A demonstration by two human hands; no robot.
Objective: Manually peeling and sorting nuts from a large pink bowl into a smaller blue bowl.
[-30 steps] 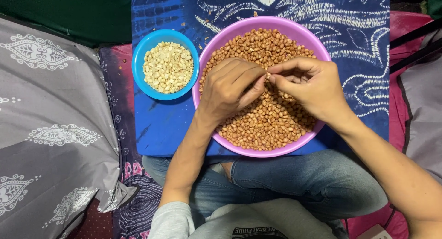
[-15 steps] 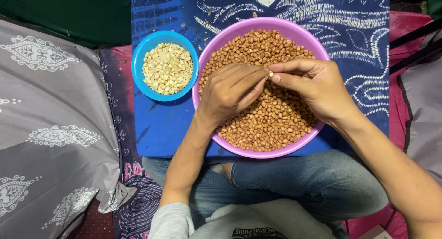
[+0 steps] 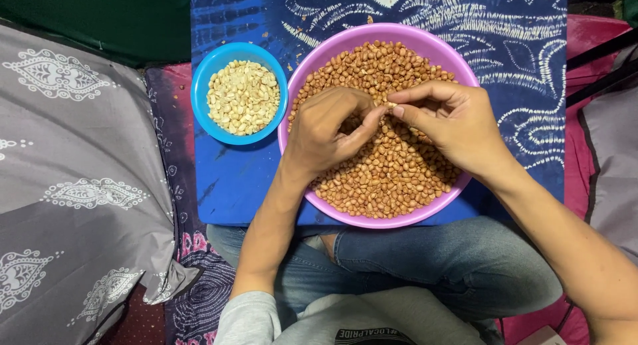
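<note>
Fingers [image 3: 399,110] of both hands meet at one point over the middle of the purple bowl [image 3: 458,59], pinched narrow on a single peanut [image 3: 390,106] held between the tips.

Left hand [image 3: 329,133]: curled, thumb reaching right to the peanut, knuckles low over the heap; whether it rests on the nuts cannot be told.
Right hand [image 3: 455,122]: forefinger and thumb extended left to the same peanut, palm over the bowl's right side, wrist crossing the rim.

Purple bowl: round, filled with red-skinned peanuts [image 3: 389,179]; near rim reaches the tabletop's front edge, just above the knees.
Blue bowl [image 3: 203,86]: smaller, left of the purple one, rims close or touching, cannot tell which; holds pale skinned peanuts [image 3: 242,98].

Open room: bare tabletop [image 3: 232,185] in front of the blue bowl; a wider patterned stretch to the right of the purple bowl and behind it. A few skin flakes [image 3: 370,18] lie behind the purple bowl.

Surface: blue tabletop with white batik-like pattern at the back and right.
Surroundings: grey patterned cushion [image 3: 73,185] at left, close to the tabletop's left edge; pink cloth [image 3: 591,36] at right; jeans-clad crossed legs [image 3: 425,265] below.
</note>
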